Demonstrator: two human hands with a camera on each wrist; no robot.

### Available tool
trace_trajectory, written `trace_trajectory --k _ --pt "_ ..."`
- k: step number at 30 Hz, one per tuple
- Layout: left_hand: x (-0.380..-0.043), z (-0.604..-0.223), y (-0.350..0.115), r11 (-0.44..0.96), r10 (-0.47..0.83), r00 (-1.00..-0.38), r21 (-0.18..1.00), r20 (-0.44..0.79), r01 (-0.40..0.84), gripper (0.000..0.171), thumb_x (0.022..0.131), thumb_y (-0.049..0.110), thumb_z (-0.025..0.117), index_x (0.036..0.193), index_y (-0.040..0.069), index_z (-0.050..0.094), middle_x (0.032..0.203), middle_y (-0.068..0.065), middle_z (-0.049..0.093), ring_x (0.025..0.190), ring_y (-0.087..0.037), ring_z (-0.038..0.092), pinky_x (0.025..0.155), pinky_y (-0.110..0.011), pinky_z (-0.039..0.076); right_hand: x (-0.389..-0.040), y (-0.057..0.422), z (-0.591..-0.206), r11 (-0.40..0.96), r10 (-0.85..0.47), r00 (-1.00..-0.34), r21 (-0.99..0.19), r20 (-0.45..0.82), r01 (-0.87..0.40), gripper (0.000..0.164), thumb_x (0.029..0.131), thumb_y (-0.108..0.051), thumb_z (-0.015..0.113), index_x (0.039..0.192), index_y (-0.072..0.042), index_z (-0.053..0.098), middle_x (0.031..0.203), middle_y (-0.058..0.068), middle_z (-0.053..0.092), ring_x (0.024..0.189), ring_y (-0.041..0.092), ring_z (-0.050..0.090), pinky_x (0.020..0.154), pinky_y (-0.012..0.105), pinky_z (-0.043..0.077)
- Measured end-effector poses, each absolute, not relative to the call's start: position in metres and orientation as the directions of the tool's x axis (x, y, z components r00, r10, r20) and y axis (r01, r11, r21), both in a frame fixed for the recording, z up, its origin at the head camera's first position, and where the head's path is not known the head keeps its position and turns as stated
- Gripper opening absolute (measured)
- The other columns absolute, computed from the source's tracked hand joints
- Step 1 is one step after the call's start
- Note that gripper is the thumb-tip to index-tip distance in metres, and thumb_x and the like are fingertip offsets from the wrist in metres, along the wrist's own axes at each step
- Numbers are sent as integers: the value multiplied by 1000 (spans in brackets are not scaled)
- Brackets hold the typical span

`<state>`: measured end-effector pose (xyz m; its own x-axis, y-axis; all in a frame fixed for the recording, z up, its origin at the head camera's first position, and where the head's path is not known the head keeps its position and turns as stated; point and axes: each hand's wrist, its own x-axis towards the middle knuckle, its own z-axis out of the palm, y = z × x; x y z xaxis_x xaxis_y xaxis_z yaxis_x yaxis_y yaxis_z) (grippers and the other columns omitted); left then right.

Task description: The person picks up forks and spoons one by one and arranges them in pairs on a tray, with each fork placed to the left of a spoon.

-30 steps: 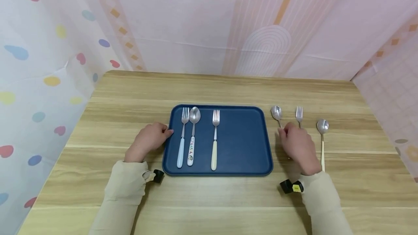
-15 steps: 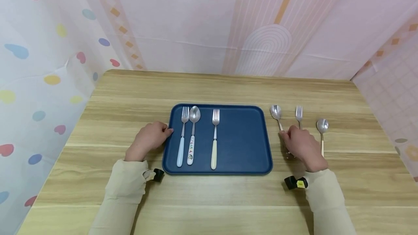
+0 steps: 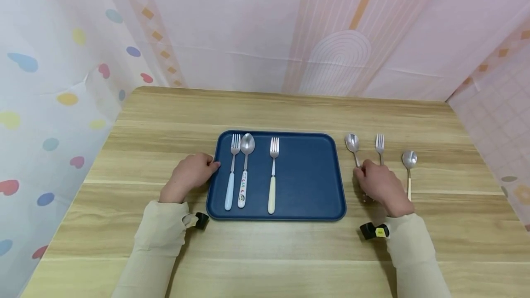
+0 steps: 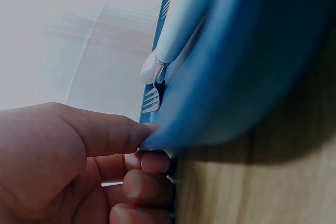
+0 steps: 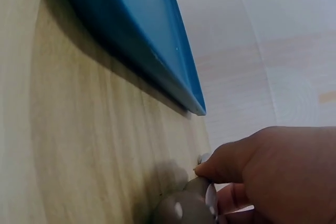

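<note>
Two pinches hold: left hand (image 3: 189,173) the tray (image 3: 308,183), right hand (image 3: 380,185) a spoon (image 3: 352,142) best guided clear of the nearby fork (image 3: 379,143).

In the head view, the right hand (image 3: 382,185) hides most of the handle of the inner spoon (image 3: 352,143) and the lower part of the loose fork (image 3: 379,144); the handle end of the outer spoon (image 3: 409,160) disappears behind the wrist. Print on the decorated spoon (image 3: 242,190) and the yellow label (image 3: 380,232) is too small to read. The bottom edge cuts both 2 sleeves (image 3: 151,238) and the surface (image 3: 281,261). In the left wrist view, the tray (image 4: 210,77) is blurred and cropped, and the left hand (image 4: 68,163) runs off the picture. In the right wrist view, 1 grey-brown rounded shape (image 5: 181,208) is cut off, its identity unclear.
</note>
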<state>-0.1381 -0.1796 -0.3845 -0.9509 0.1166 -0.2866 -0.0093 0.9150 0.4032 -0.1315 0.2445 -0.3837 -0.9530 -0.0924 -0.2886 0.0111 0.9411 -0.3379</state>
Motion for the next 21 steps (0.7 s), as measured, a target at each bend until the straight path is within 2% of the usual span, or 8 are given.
trace_trajectory --k 7,14,21 --pt "-137 -384 -181 914 112 -954 406 -279 -12 37 94 25 47 60 11 46 54 -2 42 51 -19 45 48 -29 33 -136 246 -392 937 -134 -973 -345 -186 -63 28 94 -23 37 79 -6 53 64 7 51 57 21 49 52 34 40" --pt "-137 -385 -181 913 107 -952 407 -287 -20 37 95 25 46 61 11 47 54 -2 42 51 -18 45 48 -29 33 -137 247 -394 924 -152 -973 -374 -172 -78 29 93 -21 38 69 -8 50 61 6 50 56 20 49 52 32 39" --pt "-138 -385 -179 910 111 -951 414 -290 -20 37 95 25 46 61 11 47 54 -2 43 50 -18 45 48 -28 33 -134 248 -390 927 -133 -976 -371 -171 -61 29 92 -20 39 68 -8 51 61 6 50 56 19 49 50 31 39"
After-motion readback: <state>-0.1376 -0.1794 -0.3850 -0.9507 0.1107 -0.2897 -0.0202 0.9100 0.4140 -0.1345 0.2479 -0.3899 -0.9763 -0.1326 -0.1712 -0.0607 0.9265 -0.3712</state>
